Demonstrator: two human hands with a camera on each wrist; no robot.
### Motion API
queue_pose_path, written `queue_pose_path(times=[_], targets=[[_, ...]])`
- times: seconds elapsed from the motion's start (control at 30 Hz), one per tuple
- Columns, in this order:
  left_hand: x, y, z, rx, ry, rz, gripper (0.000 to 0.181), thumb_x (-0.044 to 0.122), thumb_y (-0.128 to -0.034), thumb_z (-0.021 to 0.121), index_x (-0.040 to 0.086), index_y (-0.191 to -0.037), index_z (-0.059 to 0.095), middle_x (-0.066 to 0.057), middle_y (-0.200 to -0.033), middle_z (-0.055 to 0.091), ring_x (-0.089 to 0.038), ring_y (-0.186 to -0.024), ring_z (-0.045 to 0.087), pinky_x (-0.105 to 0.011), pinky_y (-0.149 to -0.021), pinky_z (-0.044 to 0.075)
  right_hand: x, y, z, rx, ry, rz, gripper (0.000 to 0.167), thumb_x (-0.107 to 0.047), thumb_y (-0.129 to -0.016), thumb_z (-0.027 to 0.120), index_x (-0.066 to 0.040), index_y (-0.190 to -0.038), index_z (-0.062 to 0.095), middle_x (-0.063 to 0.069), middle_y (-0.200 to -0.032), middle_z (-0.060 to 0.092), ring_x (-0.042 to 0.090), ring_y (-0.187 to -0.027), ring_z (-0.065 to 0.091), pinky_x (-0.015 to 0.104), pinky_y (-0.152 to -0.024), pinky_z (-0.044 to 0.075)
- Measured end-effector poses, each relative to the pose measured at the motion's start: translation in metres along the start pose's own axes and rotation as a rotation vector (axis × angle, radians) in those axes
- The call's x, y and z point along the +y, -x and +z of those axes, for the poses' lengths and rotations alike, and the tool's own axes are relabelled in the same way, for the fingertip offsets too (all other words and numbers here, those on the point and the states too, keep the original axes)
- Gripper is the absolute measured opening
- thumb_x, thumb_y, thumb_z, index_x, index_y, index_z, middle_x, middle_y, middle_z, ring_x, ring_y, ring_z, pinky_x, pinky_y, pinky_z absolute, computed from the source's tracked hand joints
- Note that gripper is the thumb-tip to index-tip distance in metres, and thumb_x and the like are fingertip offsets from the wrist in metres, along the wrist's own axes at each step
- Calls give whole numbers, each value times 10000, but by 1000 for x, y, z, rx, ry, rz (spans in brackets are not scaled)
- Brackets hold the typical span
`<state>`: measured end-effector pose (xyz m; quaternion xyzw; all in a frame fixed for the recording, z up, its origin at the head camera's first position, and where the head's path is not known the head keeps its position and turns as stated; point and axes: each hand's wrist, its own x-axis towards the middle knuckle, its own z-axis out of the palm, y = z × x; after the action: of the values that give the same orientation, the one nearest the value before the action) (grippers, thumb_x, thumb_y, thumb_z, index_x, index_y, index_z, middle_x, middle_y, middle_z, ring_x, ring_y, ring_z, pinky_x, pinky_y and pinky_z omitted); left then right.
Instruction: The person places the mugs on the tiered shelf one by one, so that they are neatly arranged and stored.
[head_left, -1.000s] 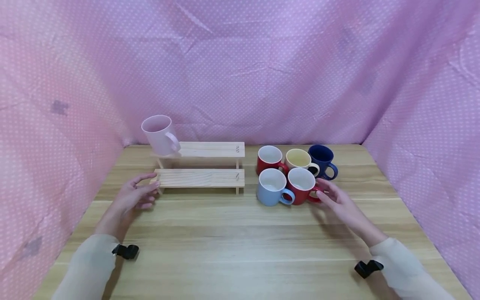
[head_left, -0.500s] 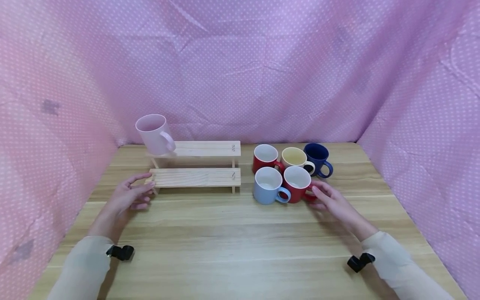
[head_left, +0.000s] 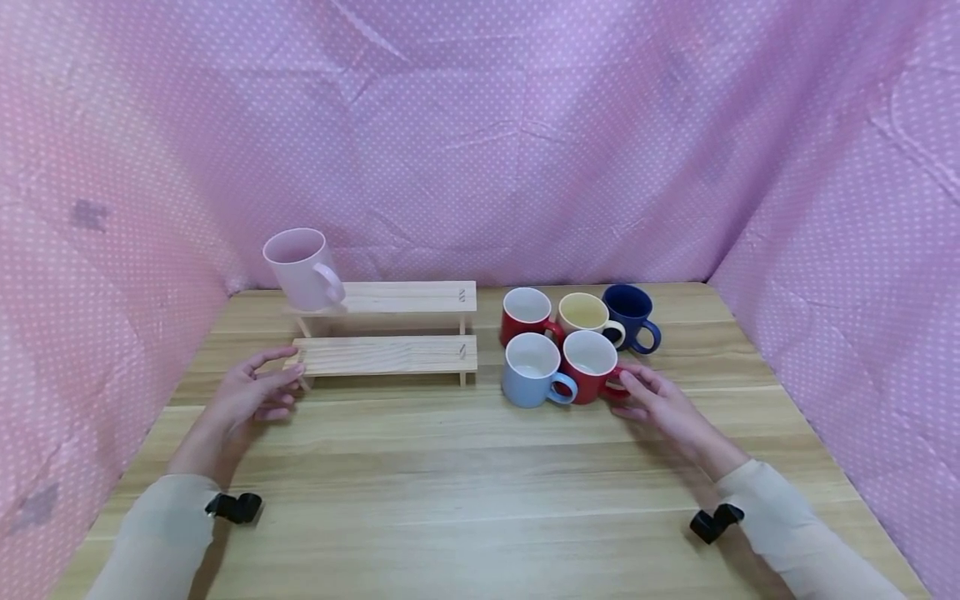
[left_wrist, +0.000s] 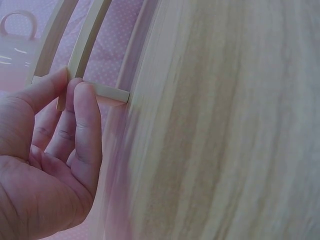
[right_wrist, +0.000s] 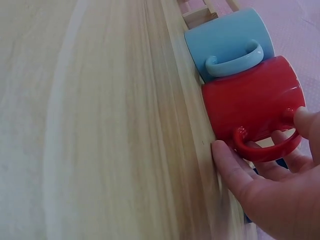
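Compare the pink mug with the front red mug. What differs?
Colour: the pink mug is pink inside and out; the front red mug is red outside, white inside.
Place: the pink mug stands on the upper shelf, the front red mug on the table.
Contact: the right hand is at the front red mug's handle; no hand touches the pink mug.
Shared: one handle each, mouth up.

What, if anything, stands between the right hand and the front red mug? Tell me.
Nothing visible does: the right hand is at the handle of the front red mug. The light blue mug sits on the opposite side, away from that hand.
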<state>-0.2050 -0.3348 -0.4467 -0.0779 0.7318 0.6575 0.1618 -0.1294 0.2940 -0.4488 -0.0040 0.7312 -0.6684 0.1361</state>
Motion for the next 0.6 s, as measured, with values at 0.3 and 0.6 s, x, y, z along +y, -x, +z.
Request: queue_pose_path(times=[0.3, 0.6], targets=[[1, 1, -1, -8, -37, 9, 420, 287, -940, 761, 336, -1316, 578, 24, -868, 745, -119, -684, 682, -335, -626, 635, 1, 1, 0, 8, 0, -8, 605, -342, -1087, 491, 85, -1494, 352, 269, -1477, 445, 217, -1211, 621, 406, -961, 558], [0, -1, -2, -12, -72, 11, 474, 288, -957, 740, 309, -1387, 542, 22, -897, 742, -123, -709, 686, -342, -648, 637, 0, 3, 2, 33, -12, -14, 600, -292, -1085, 508, 123, -1489, 350, 309, -1470, 459, 246, -1211, 628, 387, -960, 554]])
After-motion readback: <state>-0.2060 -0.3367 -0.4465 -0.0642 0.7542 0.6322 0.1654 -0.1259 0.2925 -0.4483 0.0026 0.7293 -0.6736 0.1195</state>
